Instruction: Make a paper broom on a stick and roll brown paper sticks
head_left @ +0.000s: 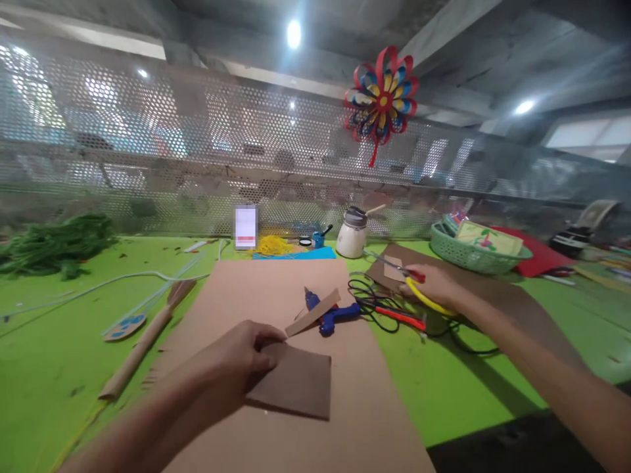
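Observation:
My left hand (256, 351) is closed on the edge of a dark brown square of paper (300, 384), held above a large light brown sheet (276, 282). A narrow brown paper strip (315, 313) lies just beyond my left fingertips, across a blue glue gun (326, 322). Over at the right, my right hand (431, 286) is closed around the handles of a pair of scissors (428, 301), one loop yellow and one red. The blades point left, over a dark brown sheet (473, 295) with a small pale paper piece (393, 268) on it.
A black cord (365, 295) and a red-handled tool (400, 318) lie between the sheets. Along the back stand a white jar (351, 236), a small blue pot (318, 239) and a green basket (478, 256). A rolled paper tube (140, 348) lies left, near green strands (59, 243).

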The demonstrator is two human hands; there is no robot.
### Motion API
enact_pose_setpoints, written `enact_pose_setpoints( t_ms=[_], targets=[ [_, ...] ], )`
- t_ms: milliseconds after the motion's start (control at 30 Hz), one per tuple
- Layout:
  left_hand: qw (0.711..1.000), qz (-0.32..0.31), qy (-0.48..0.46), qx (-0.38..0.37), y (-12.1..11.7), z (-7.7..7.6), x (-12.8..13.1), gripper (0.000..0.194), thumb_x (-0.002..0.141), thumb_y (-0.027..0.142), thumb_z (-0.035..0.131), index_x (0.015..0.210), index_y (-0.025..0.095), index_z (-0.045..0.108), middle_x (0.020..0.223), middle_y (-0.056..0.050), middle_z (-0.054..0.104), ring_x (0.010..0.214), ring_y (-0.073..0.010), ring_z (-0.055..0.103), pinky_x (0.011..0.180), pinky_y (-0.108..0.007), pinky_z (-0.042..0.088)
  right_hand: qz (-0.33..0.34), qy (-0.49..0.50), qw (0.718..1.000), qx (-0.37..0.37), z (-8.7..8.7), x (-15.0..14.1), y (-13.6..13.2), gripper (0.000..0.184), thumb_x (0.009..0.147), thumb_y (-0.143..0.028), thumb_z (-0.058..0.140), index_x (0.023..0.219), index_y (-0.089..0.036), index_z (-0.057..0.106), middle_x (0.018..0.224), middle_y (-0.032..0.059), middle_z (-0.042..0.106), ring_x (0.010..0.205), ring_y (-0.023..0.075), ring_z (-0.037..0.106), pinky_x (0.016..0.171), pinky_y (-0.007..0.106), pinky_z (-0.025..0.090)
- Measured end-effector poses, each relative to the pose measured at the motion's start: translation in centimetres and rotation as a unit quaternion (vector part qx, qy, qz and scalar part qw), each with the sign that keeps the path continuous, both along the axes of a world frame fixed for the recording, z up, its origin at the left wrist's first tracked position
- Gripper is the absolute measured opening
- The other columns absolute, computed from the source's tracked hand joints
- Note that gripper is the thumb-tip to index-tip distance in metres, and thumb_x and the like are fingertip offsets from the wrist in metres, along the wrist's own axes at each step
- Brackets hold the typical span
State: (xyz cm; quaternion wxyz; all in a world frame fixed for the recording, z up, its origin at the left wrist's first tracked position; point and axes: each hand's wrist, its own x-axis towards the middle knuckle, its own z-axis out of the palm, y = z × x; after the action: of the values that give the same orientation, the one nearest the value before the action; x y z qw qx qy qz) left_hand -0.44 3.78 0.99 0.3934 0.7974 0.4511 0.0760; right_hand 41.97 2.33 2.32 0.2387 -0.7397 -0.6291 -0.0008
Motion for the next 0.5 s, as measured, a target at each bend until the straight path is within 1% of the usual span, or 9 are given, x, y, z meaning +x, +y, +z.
enact_pose_setpoints(
  t_ms=[67,133,200,267,333,400,433,500],
  targets=[
    [0.998,0.001,0.051,0.040,-0.2,0.3,0.1,0.040,0.059,0.023,0.057,0.095,0.017,0.073,0.083,-0.002,0.072,0.080,-0.0228,0.063,0.067,-0.026,0.042,-0.036,-0.029,0.999,-0.015,-1.1,3.0,-0.1,0.031,0.071,-0.025,0.068,0.099,-0.016,0.075,0.095,0.0165,0.073,0.086,0.0303,0.065,0.073,0.036,0.046],
    [0.995,0.014,0.072,0.064,-0.4,0.5,0.1,0.035,0.056,0.022,0.058,0.088,0.019,0.073,0.073,-0.001,0.067,0.071,-0.0207,0.059,0.062,-0.025,0.037,-0.055,-0.054,0.997,-0.023,-2.2,4.9,-0.5,0.027,0.071,-0.023,0.066,0.095,-0.015,0.075,0.093,0.0173,0.073,0.085,0.0303,0.066,0.073,0.035,0.046],
    [0.994,0.023,0.079,0.070,-0.6,0.6,-0.1,0.036,0.056,0.021,0.058,0.088,0.020,0.074,0.070,0.000,0.065,0.068,-0.0192,0.056,0.060,-0.025,0.035,-0.061,-0.073,0.995,-0.028,-3.1,6.0,-0.9,0.024,0.070,-0.022,0.066,0.091,-0.016,0.075,0.089,0.0160,0.074,0.083,0.0302,0.067,0.072,0.035,0.046],
    [0.994,0.020,0.083,0.070,-0.6,0.6,-0.4,0.037,0.056,0.021,0.058,0.090,0.021,0.074,0.072,-0.001,0.066,0.068,-0.0190,0.056,0.060,-0.025,0.035,-0.059,-0.091,0.994,-0.024,-3.2,6.1,-1.3,0.022,0.068,-0.021,0.067,0.089,-0.015,0.074,0.088,0.0163,0.073,0.084,0.0318,0.067,0.075,0.038,0.047],
    [0.995,0.010,0.083,0.062,-0.4,0.5,-0.8,0.033,0.058,0.022,0.057,0.086,0.020,0.073,0.073,-0.001,0.066,0.068,-0.0191,0.056,0.060,-0.025,0.035,-0.048,-0.106,0.993,-0.005,-2.8,4.9,-1.4,0.022,0.072,-0.019,0.064,0.090,-0.013,0.073,0.094,0.0195,0.072,0.091,0.0343,0.065,0.080,0.042,0.046],
    [0.996,-0.001,0.076,0.052,-0.2,0.4,-1.0,0.025,0.060,0.023,0.055,0.080,0.019,0.070,0.072,-0.001,0.065,0.068,-0.0187,0.055,0.059,-0.025,0.034,-0.013,-0.115,0.993,0.023,-2.1,1.9,-1.4,0.024,0.081,-0.019,0.055,0.096,-0.010,0.071,0.103,0.0223,0.070,0.098,0.0339,0.063,0.085,0.044,0.046],
    [0.996,-0.008,0.070,0.046,-0.1,0.4,-1.0,0.022,0.062,0.024,0.054,0.077,0.018,0.068,0.071,-0.001,0.064,0.068,-0.0183,0.054,0.058,-0.024,0.034,0.023,-0.115,0.993,0.032,-1.8,-0.1,-1.3,0.026,0.086,-0.020,0.050,0.099,-0.011,0.071,0.104,0.0202,0.069,0.098,0.0310,0.063,0.084,0.042,0.047],
    [0.998,-0.023,0.053,0.032,-0.1,0.3,-0.8,0.018,0.064,0.025,0.053,0.076,0.018,0.065,0.070,0.001,0.062,0.067,-0.0174,0.053,0.058,-0.024,0.035,0.127,-0.114,0.985,0.037,-1.5,-4.8,-1.3,0.026,0.092,-0.023,0.047,0.102,-0.017,0.070,0.106,0.0117,0.070,0.094,0.0228,0.064,0.084,0.033,0.049]
  ],
)
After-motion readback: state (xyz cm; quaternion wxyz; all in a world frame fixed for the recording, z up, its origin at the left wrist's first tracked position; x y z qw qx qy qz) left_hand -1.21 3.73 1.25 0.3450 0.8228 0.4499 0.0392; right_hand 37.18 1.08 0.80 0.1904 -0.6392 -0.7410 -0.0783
